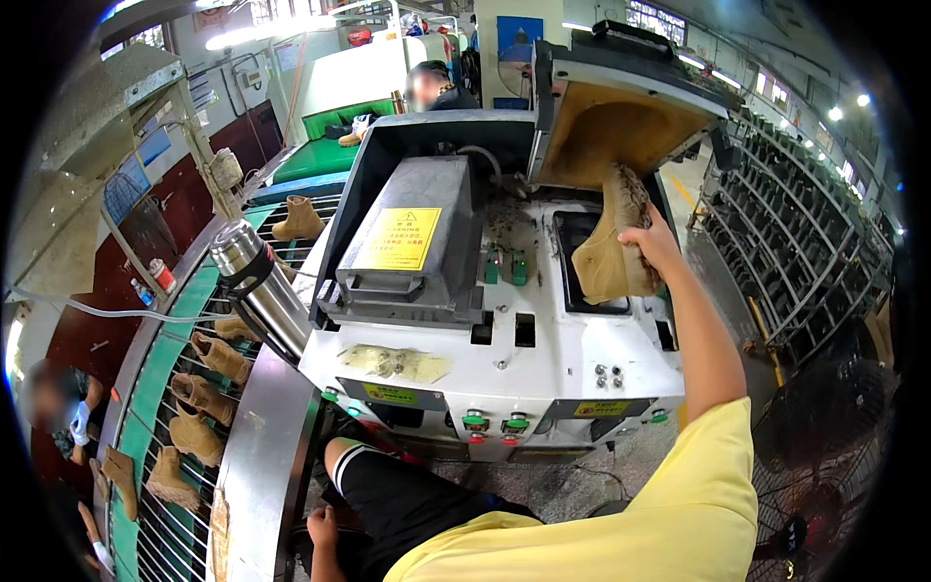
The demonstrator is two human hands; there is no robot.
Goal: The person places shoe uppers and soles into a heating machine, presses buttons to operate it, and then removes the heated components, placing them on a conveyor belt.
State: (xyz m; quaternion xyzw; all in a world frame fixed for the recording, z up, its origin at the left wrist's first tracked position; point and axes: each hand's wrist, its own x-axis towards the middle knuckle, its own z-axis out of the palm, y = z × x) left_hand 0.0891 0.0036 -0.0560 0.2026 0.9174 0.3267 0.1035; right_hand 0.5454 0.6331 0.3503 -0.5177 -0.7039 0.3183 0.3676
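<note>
My right hand [656,242] is closed around a tan ankle boot [603,254], gripping it along its sole side. The boot is tilted over the open right station of a white press machine [524,388], above a black recessed pad [574,233]. Behind it stands the raised lid [621,121] with a brown inner lining. The grey cover [412,194] of the left station is down and carries a yellow label. Low beside my knee, my left hand [323,529] has its fingers curled in, with nothing visible in them.
Several tan boots [199,436] lie on a roller conveyor [160,538] at left. A steel thermos [257,281] stands between conveyor and machine. A metal rack [786,223] of dark shoe forms and a floor fan [824,456] are at right. Co-workers are at far left and behind the machine.
</note>
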